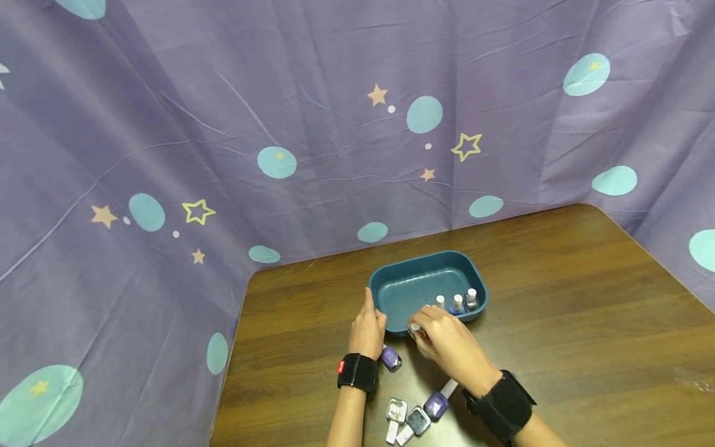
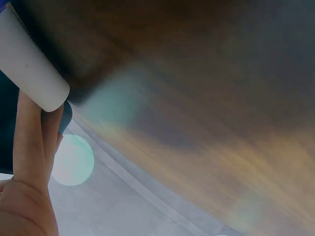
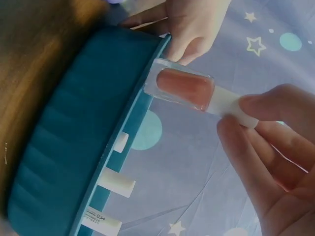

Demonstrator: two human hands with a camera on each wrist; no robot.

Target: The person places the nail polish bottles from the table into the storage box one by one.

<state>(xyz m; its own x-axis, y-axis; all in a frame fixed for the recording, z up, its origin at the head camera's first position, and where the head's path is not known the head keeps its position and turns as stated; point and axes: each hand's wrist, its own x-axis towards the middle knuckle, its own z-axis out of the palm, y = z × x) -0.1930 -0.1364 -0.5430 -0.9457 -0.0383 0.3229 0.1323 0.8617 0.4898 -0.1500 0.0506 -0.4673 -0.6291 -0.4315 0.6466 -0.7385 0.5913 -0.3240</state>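
My right hand (image 1: 447, 341) pinches a nail polish bottle (image 3: 184, 88) by its white cap, above the near rim of the teal tray (image 1: 399, 267). The polish inside looks pinkish orange in the right wrist view. Against the tray's left end my left hand (image 1: 366, 332) rests with its fingers extended along the wall. Several white-capped nail polish bottles (image 1: 458, 303) stand upright in the tray's near right part. A purple nail polish bottle (image 1: 391, 359) lies on the table beside my left wrist; its white cap (image 2: 34, 61) looms large in the left wrist view.
Nearer to me on the wooden table (image 1: 558, 310) lie another purple bottle (image 1: 436, 405), a dark glittery bottle (image 1: 418, 420) and a silvery bottle (image 1: 396, 410). A purple curtain (image 1: 335, 124) with stars and dots hangs behind the table.
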